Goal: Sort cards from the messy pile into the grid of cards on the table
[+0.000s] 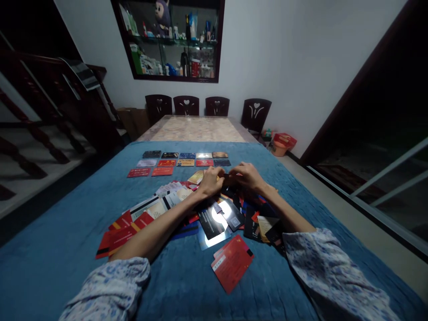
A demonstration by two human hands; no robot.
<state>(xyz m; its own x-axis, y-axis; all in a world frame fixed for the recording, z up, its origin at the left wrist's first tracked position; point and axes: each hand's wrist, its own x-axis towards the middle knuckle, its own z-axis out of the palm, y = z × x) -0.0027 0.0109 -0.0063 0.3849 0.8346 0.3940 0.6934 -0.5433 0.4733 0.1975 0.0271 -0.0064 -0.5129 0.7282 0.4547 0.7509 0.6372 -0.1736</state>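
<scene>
blue cloth (187, 285) covers the near part of the table (200, 129); ahead of the left hand (211, 180), mostly off to its left, cards lie set apart in three rows: a far row (170, 155) of five, a middle row (166, 163) of five, and a near row (162, 171) of just two, both red. those twelve look settled, the near row short of the others. far more seem left unarranged: a loose pile (211, 220) under and on the body side of the hands, a spread (122, 236) running left along the left forearm (157, 229), and red cards (234, 263) lying nearest the body. left hand and right hand (247, 176) almost meet over the pile's far part, fingers bent inward; whether either pinches a card i cannot tell, since the fingertips are hidden.
</scene>
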